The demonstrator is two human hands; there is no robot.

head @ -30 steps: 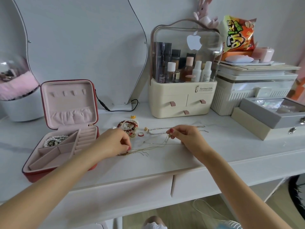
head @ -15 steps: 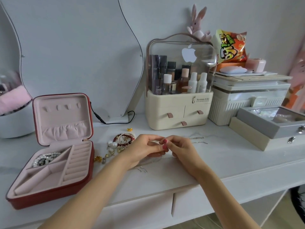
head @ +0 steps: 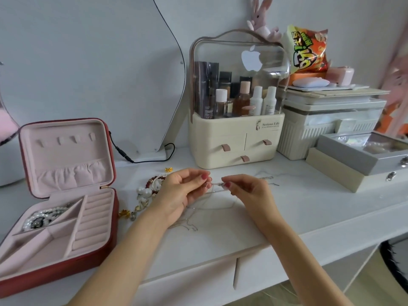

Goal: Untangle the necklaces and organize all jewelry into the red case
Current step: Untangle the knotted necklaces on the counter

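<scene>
The red case (head: 111, 224) lies open at the left, pink inside, with a pearl piece (head: 44, 217) in its back-left compartment. Thin tangled chain necklaces (head: 207, 208) trail over the white table between my hands. My left hand (head: 178, 193) and my right hand (head: 245, 191) are raised just above the table and pinch the same short stretch of chain (head: 217, 184) between thumb and finger. A red bead bracelet (head: 154, 182), pearl earrings (head: 143, 192) and small gold pieces (head: 124, 214) lie left of my left hand.
A cream cosmetics organizer (head: 236, 140) stands behind the hands. Stacked storage boxes (head: 326, 120) and a grey box (head: 362, 157) fill the right side. A mirror (head: 88, 62) leans on the wall, with a black cable (head: 143, 159) at its foot. The table's front edge (head: 287, 241) runs close below my wrists.
Both hands lifted off the table and came together over the chain, then drew slightly apart with the chain stretched between them. The camera moved closer and turned right.
</scene>
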